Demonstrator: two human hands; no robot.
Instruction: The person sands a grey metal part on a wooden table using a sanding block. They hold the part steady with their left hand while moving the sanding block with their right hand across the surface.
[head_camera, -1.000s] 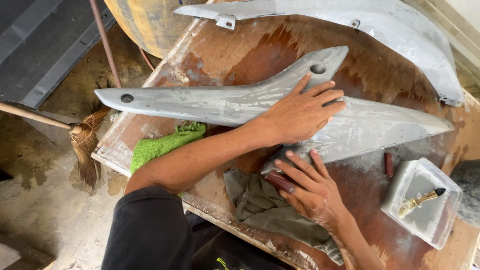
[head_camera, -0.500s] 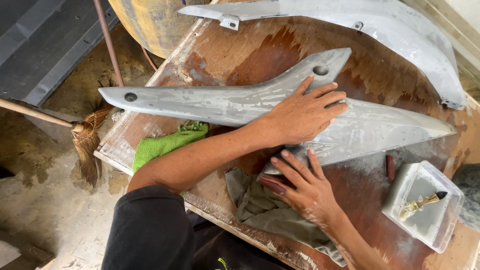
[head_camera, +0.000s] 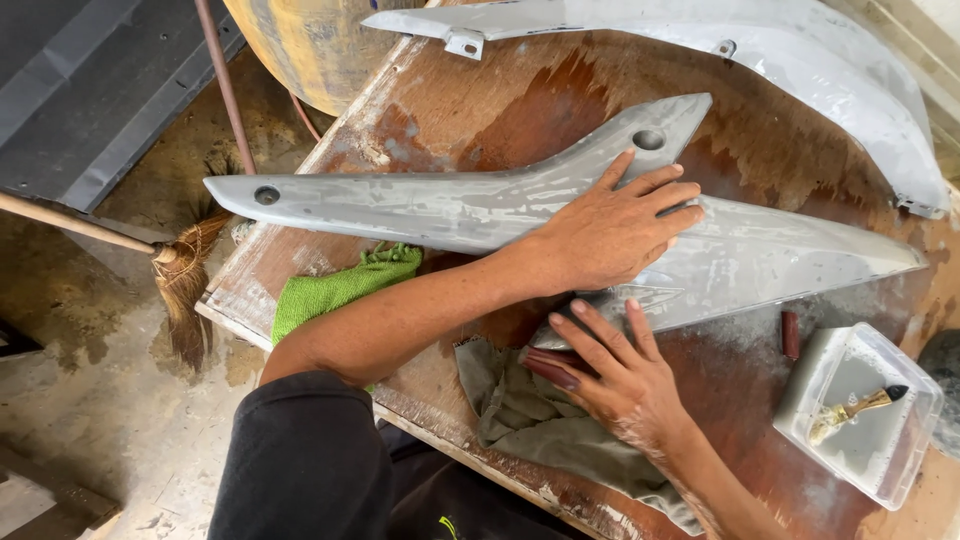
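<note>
The left hand lies flat on the grey panel, palm down, fingers spread and straight, gripping nothing. The panel is a long, pointed piece with a round hole near each end; it rests across the wet wooden table, its narrow left tip reaching past the table's edge.

The right hand sits just below the left, at the panel's lower edge. Its fingers are stretched out almost flat, pressing a dark red block against that edge; the block shows under the fingers, and the thumb side is hidden.

A grey-green rag lies under the right hand, and a green cloth lies under the left forearm. To the right stand a clear tub with a brush in it and a small red piece beside it. A second panel curves along the far side. A broom lies on the floor.
</note>
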